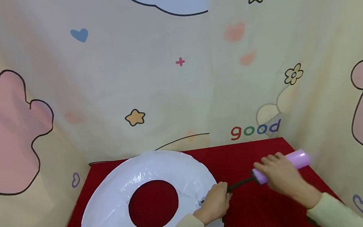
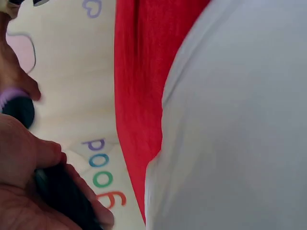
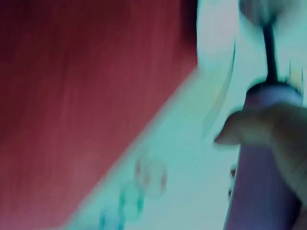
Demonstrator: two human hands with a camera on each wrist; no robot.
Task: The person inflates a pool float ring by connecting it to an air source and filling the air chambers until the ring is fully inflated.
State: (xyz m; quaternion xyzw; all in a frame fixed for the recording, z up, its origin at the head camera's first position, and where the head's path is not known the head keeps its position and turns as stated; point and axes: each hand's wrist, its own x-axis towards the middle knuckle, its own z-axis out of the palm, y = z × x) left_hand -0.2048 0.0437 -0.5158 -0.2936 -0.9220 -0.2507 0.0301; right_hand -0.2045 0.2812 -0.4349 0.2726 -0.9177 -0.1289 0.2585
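A white inflatable swim ring (image 1: 105,203) lies on the red cloth, slightly wrinkled along its edge. My right hand (image 1: 280,175) wraps round the purple barrel of a hand pump (image 1: 300,158), thumb across the barrel in the right wrist view. A thin black rod (image 1: 241,183) runs out of the barrel toward my left hand (image 1: 214,202). In the left wrist view, my left fingers curl round the pump's dark handle (image 2: 67,196). That hand is over the ring's right side, beside a small clear valve (image 1: 201,200).
A red cloth (image 1: 254,210) covers the table. Pale fabric walls (image 1: 167,86) with printed stars, hearts and the word "good" close in the back and both sides. Through the ring's centre hole the red cloth shows.
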